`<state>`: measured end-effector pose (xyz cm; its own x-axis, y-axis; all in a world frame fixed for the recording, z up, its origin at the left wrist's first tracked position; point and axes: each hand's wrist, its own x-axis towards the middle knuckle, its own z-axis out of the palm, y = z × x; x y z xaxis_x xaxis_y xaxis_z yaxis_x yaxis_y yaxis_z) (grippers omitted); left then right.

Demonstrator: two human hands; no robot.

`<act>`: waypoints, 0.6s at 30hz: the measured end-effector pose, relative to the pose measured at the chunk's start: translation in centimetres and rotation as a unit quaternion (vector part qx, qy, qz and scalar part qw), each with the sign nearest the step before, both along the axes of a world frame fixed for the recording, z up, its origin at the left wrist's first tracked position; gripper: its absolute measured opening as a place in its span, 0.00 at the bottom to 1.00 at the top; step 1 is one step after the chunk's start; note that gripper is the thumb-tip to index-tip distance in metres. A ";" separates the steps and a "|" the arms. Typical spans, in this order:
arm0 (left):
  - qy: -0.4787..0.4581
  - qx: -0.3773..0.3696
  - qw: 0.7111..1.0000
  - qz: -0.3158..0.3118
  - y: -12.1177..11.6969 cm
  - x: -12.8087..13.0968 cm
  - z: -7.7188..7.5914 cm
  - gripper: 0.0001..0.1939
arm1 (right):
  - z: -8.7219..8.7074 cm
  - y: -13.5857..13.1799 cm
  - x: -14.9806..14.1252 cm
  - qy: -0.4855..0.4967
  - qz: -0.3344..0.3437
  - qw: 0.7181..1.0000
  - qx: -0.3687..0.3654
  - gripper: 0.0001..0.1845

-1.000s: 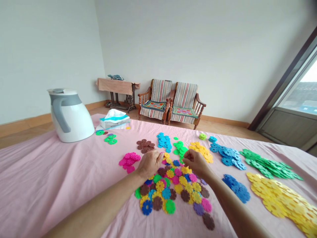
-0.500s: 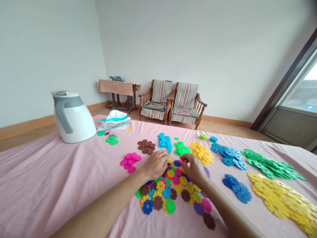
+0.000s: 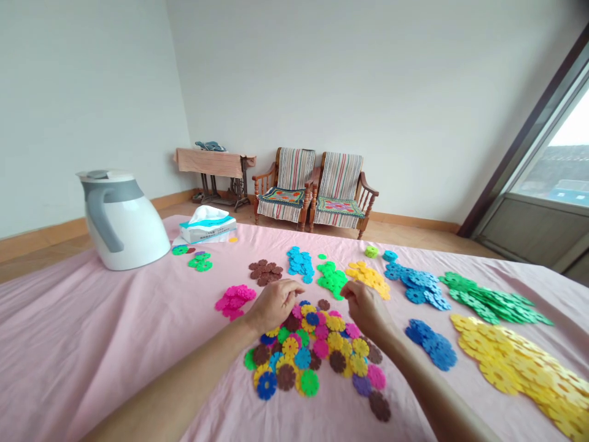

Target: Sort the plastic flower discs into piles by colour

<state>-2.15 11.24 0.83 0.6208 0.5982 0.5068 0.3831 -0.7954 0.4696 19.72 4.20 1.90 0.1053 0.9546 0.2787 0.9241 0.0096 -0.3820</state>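
Both hands hover over a mixed heap of coloured plastic flower-shaped discs (image 3: 317,353) on a pink tablecloth (image 3: 115,344). My left hand (image 3: 275,303) sits at the heap's upper left edge with its fingers curled together; what they pinch is hidden. My right hand (image 3: 367,309) is at the heap's upper right, fingers also curled in a pinch, its contents not visible. Sorted piles lie just beyond: pink discs (image 3: 234,299), brown discs (image 3: 264,272), light blue discs (image 3: 299,263), green discs (image 3: 332,277), yellow discs (image 3: 369,278).
A white kettle (image 3: 120,219) and a tissue box (image 3: 207,224) stand at the far left. Larger piles lie to the right: blue (image 3: 418,283), dark blue (image 3: 432,344), green (image 3: 490,301), yellow (image 3: 524,365). Two striped armchairs (image 3: 317,193) stand by the wall.
Both hands have lifted slightly off the mixed heap and their fingers have curled into pinches. The view has shifted a little to the right.
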 end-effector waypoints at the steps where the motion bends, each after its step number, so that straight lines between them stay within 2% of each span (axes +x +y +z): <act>1: -0.001 0.005 1.000 0.005 0.1 0.0 -0.2 0.15 | 0.3 0.0 0.9 -0.045 -0.027 0.998 -0.025 0.16; 4: 0.023 0.021 1.000 0.000 0.2 0.2 -0.6 0.16 | 0.9 -0.4 3.0 -0.159 -0.085 0.974 -0.134 0.15; 7: 0.068 0.041 0.996 -0.032 -0.2 0.4 -0.8 0.17 | 1.0 -0.9 3.6 -0.201 -0.096 0.953 -0.205 0.15; 10: 0.099 0.058 0.992 -0.056 -0.5 0.5 -0.7 0.17 | 0.9 -0.9 3.1 -0.202 -0.074 0.953 -0.213 0.14; 16: 0.107 0.068 0.991 -0.052 -0.5 0.6 -0.7 0.16 | 0.8 -0.8 2.2 -0.186 -0.047 0.960 -0.205 0.12; 18: 0.107 0.068 0.990 -0.053 -0.5 0.6 -0.7 0.15 | 1.2 -1.1 2.3 -0.161 -0.019 0.969 -0.187 0.12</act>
<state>-1.59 10.79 0.15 0.7786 0.4580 0.4290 0.3721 -0.8874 0.2721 22.01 3.07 3.07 0.1081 0.9922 -0.0616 0.9928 -0.1110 -0.0449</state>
